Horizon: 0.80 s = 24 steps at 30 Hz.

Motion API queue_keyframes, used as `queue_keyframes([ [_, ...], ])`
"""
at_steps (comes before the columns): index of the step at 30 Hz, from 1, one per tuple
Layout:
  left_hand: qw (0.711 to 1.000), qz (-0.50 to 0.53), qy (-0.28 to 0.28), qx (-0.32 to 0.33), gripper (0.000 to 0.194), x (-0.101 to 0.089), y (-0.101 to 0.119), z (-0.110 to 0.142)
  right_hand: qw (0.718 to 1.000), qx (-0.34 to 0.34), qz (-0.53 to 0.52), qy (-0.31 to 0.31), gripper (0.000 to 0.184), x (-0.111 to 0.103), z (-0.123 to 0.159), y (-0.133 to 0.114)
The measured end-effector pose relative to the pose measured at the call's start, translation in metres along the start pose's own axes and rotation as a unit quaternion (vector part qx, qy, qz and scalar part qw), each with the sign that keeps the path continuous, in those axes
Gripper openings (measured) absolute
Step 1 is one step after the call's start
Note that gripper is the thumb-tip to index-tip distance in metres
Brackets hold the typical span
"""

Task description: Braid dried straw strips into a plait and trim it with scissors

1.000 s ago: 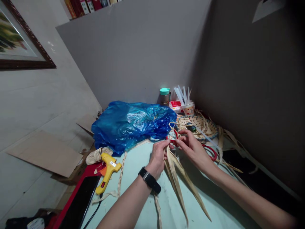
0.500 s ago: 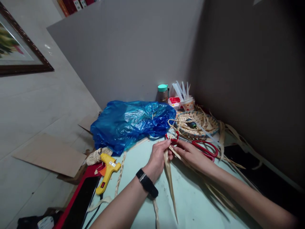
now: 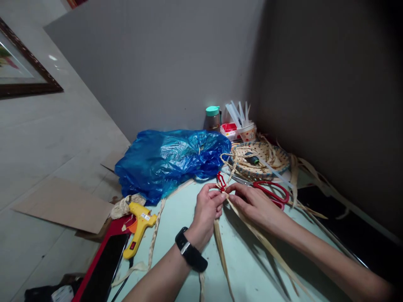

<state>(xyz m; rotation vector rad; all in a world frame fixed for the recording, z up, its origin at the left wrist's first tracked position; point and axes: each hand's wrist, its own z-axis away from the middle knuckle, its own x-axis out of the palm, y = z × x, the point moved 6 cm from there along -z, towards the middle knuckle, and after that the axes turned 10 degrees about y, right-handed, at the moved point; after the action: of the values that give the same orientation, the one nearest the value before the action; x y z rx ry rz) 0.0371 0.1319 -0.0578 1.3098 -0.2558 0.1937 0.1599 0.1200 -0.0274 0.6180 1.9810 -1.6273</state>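
Note:
My left hand (image 3: 206, 209), with a black watch on its wrist, pinches the top of several pale dried leaf strips (image 3: 220, 247) beside a small red clip (image 3: 221, 181). My right hand (image 3: 252, 202) meets it from the right, fingers closed on another strip that runs back toward me along the light green table (image 3: 252, 268). The strips fan out from the pinch toward the near edge. Both hands touch at the clip.
A crumpled blue plastic bag (image 3: 170, 159) lies behind the hands. Red scissors (image 3: 272, 191) and a woven tray (image 3: 261, 161) sit to the right, a yellow glue gun (image 3: 138, 228) to the left. A jar (image 3: 213, 118) and cup of glue sticks (image 3: 247, 128) stand at the wall.
The strips under my right hand have swung out to the right, spreading the fan. Both hands have stayed at the red clip. The view has tipped downward a little.

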Motion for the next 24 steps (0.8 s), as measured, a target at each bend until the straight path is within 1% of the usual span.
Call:
queue_keyframes([
  [6, 1.0, 0.006, -0.015, -0.023, 0.028, -0.003, -0.004, -0.003, 1.0, 0.018, 0.011, -0.013, 0.02, 0.006, 0.0, 0.005],
  [11, 0.999, -0.025, 0.005, -0.03, 0.025, 0.0, -0.007, 0.005, 0.999, 0.019, 0.04, -0.023, 0.019, 0.015, 0.004, 0.011],
  [14, 0.998, -0.048, 0.014, -0.039, 0.026, 0.002, -0.008, 0.009, 0.998, 0.016, 0.059, -0.025, 0.019, 0.017, 0.006, 0.013],
  [17, 0.997, -0.062, 0.014, -0.049, 0.026, 0.002, -0.009, 0.01, 0.997, 0.013, 0.057, -0.044, 0.021, 0.016, 0.004, 0.014],
  [20, 0.996, -0.071, 0.008, -0.044, 0.024, 0.002, -0.008, 0.009, 0.997, 0.011, 0.042, -0.068, 0.024, 0.011, 0.0, 0.017],
  [24, 0.995, -0.089, -0.002, -0.033, 0.02, 0.002, -0.006, 0.009, 0.997, -0.002, 0.05, -0.067, 0.032, 0.001, -0.005, 0.021],
])
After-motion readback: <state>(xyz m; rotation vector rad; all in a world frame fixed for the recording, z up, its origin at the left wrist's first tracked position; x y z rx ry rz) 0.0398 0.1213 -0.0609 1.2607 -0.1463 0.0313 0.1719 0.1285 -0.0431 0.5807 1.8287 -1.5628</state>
